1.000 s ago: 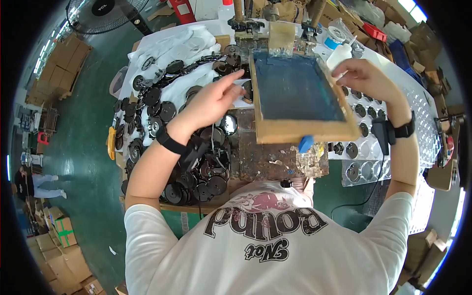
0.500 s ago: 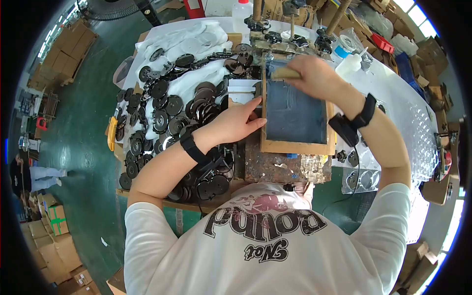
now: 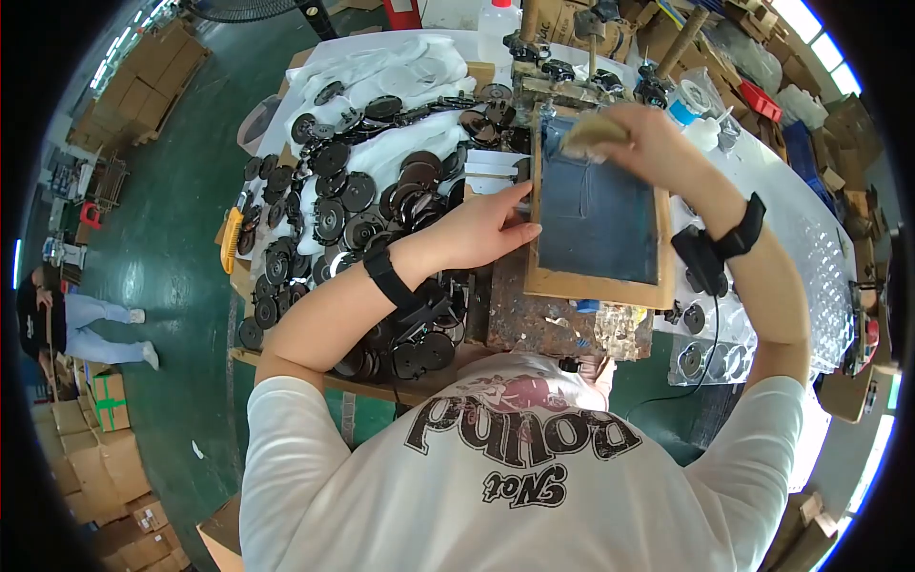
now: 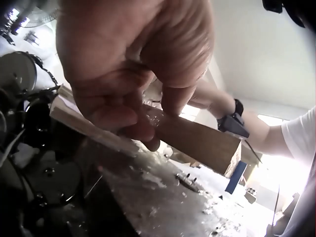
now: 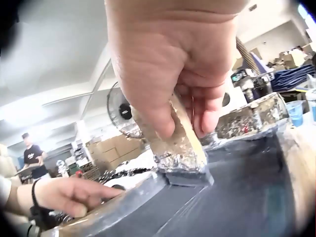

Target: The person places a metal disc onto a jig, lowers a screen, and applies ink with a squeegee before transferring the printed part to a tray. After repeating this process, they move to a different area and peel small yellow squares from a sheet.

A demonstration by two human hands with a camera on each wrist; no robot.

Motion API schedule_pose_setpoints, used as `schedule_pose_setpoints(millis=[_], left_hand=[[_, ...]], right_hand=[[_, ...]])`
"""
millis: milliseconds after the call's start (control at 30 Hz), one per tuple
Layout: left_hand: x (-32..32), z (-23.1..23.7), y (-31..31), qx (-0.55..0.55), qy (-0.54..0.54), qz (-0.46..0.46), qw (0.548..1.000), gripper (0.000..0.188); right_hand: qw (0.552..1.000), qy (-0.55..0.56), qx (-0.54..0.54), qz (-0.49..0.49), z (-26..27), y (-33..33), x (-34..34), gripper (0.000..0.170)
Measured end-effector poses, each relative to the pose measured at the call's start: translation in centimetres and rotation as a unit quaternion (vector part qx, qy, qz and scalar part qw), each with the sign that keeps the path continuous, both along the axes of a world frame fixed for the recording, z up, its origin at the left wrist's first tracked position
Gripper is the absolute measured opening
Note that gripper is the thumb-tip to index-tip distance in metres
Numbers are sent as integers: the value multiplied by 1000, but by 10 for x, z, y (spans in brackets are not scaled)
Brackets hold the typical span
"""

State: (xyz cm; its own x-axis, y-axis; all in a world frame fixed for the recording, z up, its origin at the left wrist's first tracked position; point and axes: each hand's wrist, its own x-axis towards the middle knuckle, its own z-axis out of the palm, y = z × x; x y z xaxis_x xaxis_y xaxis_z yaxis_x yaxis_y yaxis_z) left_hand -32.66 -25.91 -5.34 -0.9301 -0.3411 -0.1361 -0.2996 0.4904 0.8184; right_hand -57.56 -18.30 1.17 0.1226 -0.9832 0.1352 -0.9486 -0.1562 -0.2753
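Here, from the head view, we see the right hand point(image 3: 653, 143) over the wooden screen frame point(image 3: 596, 288), its squeegee point(image 5: 180, 143) blurred; the right wrist view shows us thumb and fingers pinching that block, its dark lower edge against the mesh point(image 5: 222, 197). The left hand point(image 3: 481, 229) touches the frame's left rail. Only the left wrist view shows us its curled fingers underneath; whether they grip the rail, we cannot tell. The head view adds a clear tray point(image 3: 705, 360) right of the frame.
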Motion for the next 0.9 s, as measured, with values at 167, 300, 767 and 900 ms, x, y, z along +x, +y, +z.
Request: schedule_pose_setpoints(millis=[167,300,767,900], left_hand=[[1,35,-2,120,136,-13,983,52],[-7,33,-13,101,276,-43,955,48],[37,-12,-104,-385,-90,135,909,26],[41,-12,-110,-296,-40,151,942,20]], right_hand=[[962,-236,-11,-140,17,5,-86,41],[939,-262,23,-222,14,37,-144,39],[971,-164,139,-108,-83,30,-35,33],[986,-7,157,-47,-62,-14,30,33]])
